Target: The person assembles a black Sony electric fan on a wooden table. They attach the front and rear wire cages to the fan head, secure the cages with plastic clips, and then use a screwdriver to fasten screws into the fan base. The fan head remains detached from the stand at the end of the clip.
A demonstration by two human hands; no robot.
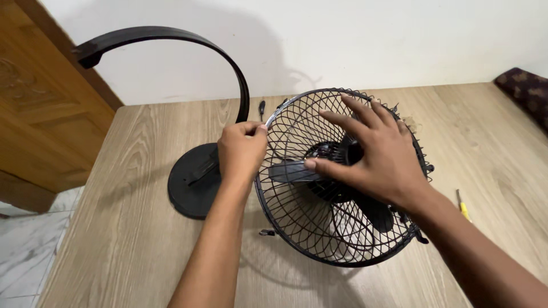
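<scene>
A black table fan lies on the wooden table, its round wire cage (319, 239) facing up with dark blades (288, 171) and a hub visible inside. My left hand (241, 151) pinches the cage's rim at its left edge, fingertips closed on the wire. My right hand (377, 154) rests flat on top of the cage over the hub, fingers spread. The fan's black round base (188, 188) with a curved arm (171, 35) stands just left of the cage.
A yellow-handled screwdriver (462, 206) lies on the table to the right of the fan. A small black tool (262, 108) lies behind the cage. A wooden door (40, 102) stands at left, a dark patterned cushion (525, 91) at far right.
</scene>
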